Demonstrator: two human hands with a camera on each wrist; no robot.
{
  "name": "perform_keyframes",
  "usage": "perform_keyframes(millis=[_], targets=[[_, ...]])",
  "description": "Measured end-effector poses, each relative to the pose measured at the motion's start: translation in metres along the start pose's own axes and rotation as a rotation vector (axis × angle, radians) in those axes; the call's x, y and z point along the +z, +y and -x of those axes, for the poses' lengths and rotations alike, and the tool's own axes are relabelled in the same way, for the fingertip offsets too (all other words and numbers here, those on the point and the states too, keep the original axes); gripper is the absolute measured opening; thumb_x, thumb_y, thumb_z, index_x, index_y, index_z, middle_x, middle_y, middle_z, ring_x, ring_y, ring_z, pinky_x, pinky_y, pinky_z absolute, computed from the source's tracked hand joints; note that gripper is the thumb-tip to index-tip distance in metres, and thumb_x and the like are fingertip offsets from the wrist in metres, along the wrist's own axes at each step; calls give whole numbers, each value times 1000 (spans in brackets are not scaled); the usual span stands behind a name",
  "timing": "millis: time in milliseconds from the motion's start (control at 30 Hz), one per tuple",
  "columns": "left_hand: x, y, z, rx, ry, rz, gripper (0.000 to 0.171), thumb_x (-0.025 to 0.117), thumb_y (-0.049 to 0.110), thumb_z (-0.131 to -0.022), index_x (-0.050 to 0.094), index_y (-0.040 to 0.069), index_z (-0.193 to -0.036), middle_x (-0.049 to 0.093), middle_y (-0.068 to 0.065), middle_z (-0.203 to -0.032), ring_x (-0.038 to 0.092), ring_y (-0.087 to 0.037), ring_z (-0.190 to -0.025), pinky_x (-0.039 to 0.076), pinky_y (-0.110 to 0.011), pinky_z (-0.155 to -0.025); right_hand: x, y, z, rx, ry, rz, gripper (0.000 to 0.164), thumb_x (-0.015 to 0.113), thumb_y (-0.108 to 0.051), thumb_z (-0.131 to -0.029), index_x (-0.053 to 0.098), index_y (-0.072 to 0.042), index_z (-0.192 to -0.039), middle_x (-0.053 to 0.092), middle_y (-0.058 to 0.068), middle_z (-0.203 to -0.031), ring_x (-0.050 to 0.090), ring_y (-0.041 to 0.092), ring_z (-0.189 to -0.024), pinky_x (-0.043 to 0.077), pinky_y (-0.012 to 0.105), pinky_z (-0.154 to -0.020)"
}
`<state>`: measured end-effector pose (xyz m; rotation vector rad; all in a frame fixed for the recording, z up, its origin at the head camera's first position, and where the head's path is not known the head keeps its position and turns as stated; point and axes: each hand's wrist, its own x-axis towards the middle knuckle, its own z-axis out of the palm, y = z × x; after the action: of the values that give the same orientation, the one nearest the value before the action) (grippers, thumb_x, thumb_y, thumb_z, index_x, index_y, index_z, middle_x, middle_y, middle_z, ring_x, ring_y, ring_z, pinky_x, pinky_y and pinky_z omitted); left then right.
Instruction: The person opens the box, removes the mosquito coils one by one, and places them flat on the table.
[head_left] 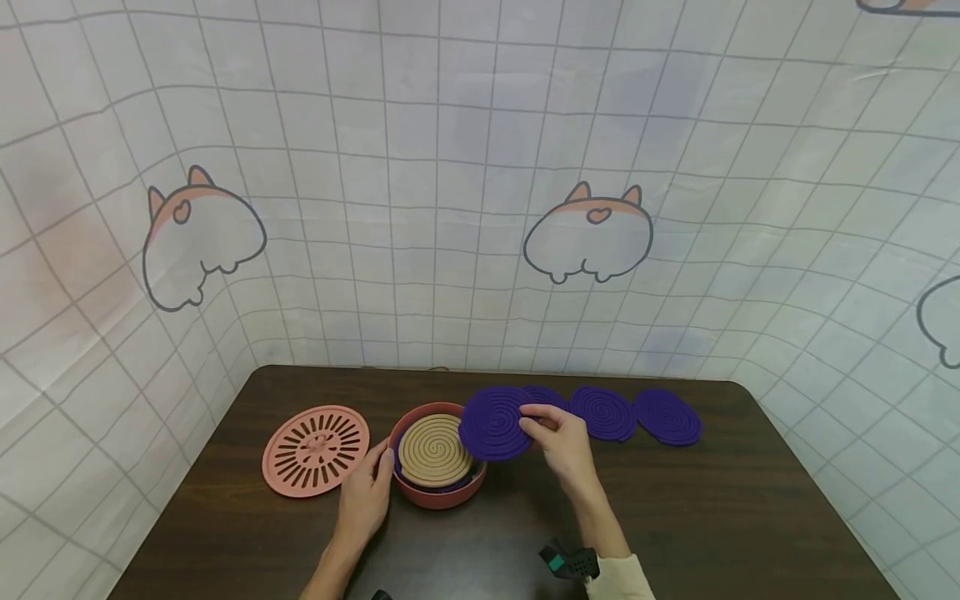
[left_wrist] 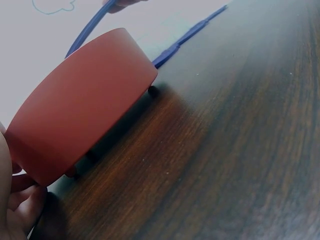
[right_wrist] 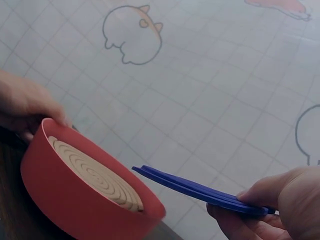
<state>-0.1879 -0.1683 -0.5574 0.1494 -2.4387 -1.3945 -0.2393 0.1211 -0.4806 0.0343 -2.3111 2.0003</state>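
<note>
My left hand [head_left: 364,497] grips the left side of a round red mosquito-coil box [head_left: 438,501], its thumb at the rim. Inside the box lies a beige mosquito coil [head_left: 435,451], with a bit of purple showing beneath and around it. Between thumb and fingers, my right hand [head_left: 566,443] pinches the edge of a purple mosquito coil [head_left: 493,423]. That coil is held up beside the box's right rim, tilted in the right wrist view, where it looks like more than one layer [right_wrist: 195,190]. The left wrist view shows the box's outer wall [left_wrist: 87,95] and small feet.
A pink slotted lid [head_left: 316,451] lies on the table left of the box. To the right, more purple coils lie in a row, one at the middle [head_left: 603,412] and one farthest right [head_left: 668,417]. A patterned curtain [head_left: 442,167] stands behind the dark table [head_left: 720,508].
</note>
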Motion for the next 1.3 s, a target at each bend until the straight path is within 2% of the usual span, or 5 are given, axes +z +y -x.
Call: perform_keyframes(millis=[300,533,700,1000,1300], targets=[[0,-2,0,-10,-6,-1,46,46,35,-107,59,6,-139,64,-16,-136,59,-34,-129,47,-53,-107,-14,4,1,19,39,12,21,75,-5,-87,76,0,-107,76,7,-86,65,6,-66,57,22,-62],[1,-2,1,-13,-7,-2,46,46,36,-107,59,6,-139,64,-16,-136,59,-34,-129,47,-53,-107,-22,8,3,40,60,5,22,75,-3,-87,75,2,-108,75,5,-84,65,6,-66,61,30,-67],[0,-2,1,-15,-3,-9,46,46,36,-107,60,6,-139,64,-16,-136,59,-34,-129,47,-54,-107,-29,11,6,54,76,17,22,75,-4,-86,75,1,-108,75,4,-82,64,6,-65,59,26,-65],[0,-2,0,-12,-1,-12,46,46,36,-107,59,5,-139,64,-16,-136,60,-34,-128,48,-53,-106,-38,17,11,60,86,24,26,77,-7,-86,75,1,-111,76,7,-88,64,5,-67,60,28,-67],[0,-1,0,-16,0,-9,46,47,36,-107,60,6,-139,64,-16,-136,60,-34,-129,48,-53,-106,-46,22,17,91,103,60,27,76,-8,-87,74,1,-112,75,5,-84,62,6,-66,59,27,-66]])
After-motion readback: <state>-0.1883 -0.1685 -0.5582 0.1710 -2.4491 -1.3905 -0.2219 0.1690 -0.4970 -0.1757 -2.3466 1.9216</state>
